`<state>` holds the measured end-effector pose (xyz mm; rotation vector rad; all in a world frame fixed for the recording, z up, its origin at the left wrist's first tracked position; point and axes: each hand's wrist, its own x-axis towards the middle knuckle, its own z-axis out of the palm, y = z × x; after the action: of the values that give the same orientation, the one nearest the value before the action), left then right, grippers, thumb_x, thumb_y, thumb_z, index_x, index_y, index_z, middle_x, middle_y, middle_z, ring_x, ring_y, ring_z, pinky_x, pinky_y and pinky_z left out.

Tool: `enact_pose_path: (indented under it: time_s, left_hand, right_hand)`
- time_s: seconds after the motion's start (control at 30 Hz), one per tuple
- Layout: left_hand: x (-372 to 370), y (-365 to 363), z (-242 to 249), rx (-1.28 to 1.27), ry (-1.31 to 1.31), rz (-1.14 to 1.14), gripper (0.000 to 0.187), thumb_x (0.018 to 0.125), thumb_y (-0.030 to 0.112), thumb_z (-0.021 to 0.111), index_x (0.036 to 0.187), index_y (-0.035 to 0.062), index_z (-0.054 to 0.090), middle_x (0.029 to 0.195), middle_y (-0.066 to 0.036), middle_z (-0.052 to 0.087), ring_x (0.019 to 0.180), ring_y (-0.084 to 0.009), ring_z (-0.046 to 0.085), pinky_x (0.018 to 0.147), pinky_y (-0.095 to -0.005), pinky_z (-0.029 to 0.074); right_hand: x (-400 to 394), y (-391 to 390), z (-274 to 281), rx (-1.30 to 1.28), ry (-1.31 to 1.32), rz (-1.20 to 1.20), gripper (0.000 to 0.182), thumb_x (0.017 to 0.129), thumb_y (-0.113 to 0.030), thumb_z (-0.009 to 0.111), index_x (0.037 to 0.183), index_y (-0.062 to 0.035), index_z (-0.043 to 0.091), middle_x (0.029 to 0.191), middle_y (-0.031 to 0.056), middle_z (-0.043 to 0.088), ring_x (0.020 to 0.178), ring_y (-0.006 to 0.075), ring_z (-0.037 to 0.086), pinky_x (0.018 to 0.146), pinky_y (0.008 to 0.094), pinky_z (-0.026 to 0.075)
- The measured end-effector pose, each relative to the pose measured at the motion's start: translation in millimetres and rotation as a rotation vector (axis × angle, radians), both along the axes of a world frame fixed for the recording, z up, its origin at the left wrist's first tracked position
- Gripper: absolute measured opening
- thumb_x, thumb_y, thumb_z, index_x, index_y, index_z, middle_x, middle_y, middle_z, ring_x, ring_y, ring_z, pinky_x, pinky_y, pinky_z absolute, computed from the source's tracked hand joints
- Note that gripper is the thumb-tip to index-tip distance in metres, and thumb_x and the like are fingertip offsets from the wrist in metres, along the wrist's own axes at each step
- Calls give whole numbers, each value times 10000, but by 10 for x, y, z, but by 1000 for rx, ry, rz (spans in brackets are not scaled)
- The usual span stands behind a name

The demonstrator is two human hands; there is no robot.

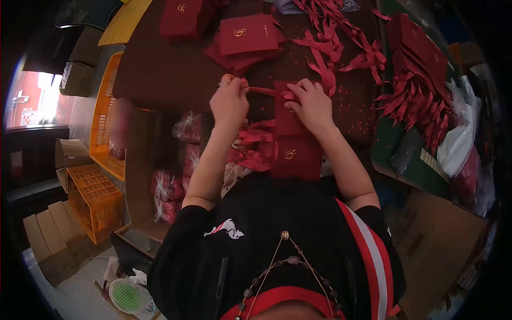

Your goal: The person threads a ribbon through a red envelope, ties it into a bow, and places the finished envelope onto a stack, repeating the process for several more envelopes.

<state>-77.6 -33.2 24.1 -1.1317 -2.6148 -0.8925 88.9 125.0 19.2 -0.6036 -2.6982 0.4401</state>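
Observation:
My left hand (pixel 230 104), with a ring and an orange covering on a fingertip, is closed on one end of a red ribbon (pixel 262 91). The ribbon runs taut across to my right hand (pixel 311 105), whose fingers pinch it over a flat dark-red gift bag (pixel 288 125). Under the right hand, much of that bag's upper part is hidden. Nearer my body lies another dark-red bag (pixel 289 160) with a gold logo, and loose ribbon loops (pixel 256 146) spread to its left.
On the brown table (pixel 154 80), stacked red bags (pixel 249 34) sit beyond my hands. Loose ribbons (pixel 322 45) lie at the back. More ribboned bags (pixel 418 58) are piled at the right. Orange crates (pixel 96 200) and a cardboard box (pixel 437 245) stand around me.

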Motion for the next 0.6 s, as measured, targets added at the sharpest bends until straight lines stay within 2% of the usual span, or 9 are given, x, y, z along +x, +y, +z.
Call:
enact_pose_path:
  time_s: [0.1,0.13,0.2,0.27,0.37,0.4,0.43,0.53,0.6]
  left_hand:
    - [-142,-207,-5,6,-4,113,64,893,194,711,909,132,710,1003,-92,660,879,-351,668,731,-462,534]
    - [-145,-246,27,0,-60,121,129,896,192,715,1016,147,719,1051,-124,646,938,-369,659,758,-468,533]
    - [-26,-206,-43,98,76,169,249,883,207,738,1123,157,695,1106,-181,613,981,-400,635,791,-480,525]
    - [233,-156,20,74,82,-21,379,872,253,761,1224,151,666,1123,-214,592,968,-409,612,814,-464,514]
    - [594,-58,-48,55,15,-353,483,862,324,779,1295,147,658,1103,-202,596,930,-392,611,817,-439,501]
    - [653,-46,-97,-115,-25,-334,544,858,396,777,1327,151,652,1103,-212,590,910,-389,609,820,-448,497]
    - [661,-42,-106,-112,-27,-335,544,858,396,777,1327,151,652,1103,-212,590,910,-389,609,820,-448,497]
    - [679,-41,-133,-132,13,-312,565,863,447,762,1330,149,651,1113,-225,580,911,-389,604,826,-456,498]
    - [674,-21,-141,-127,28,-334,593,856,445,756,1339,123,639,1112,-227,581,857,-387,600,788,-458,499]
  right_hand:
    - [4,0,5,-2,-27,9,521,760,-327,821,1232,-148,692,1104,28,591,989,276,589,802,411,562]
    - [-24,-7,9,5,-32,2,524,758,-326,823,1234,-150,692,1099,33,589,989,278,593,803,410,563]
    - [-35,-42,26,-10,-25,-13,503,764,-308,824,1221,-145,693,1114,37,590,1004,278,600,805,411,562]
    - [8,-57,43,-20,-30,-38,481,770,-290,824,1208,-140,695,1129,40,591,1020,277,608,806,412,562]
    - [97,-54,102,-157,340,-12,377,811,-230,821,1143,-106,694,1155,56,618,945,251,663,775,386,556]
    - [156,-29,157,-240,391,-73,358,818,-211,829,1127,-94,693,1171,64,633,898,236,689,762,364,555]
    - [198,43,194,-316,496,-166,271,859,-250,813,1036,-81,698,1029,81,665,784,221,688,710,351,541]
    - [401,476,163,-89,114,-481,322,922,-404,730,937,-82,725,815,81,686,808,226,704,708,361,528]
    - [443,610,180,-162,8,-505,381,902,-445,733,922,-65,740,828,95,703,823,277,706,719,382,535]
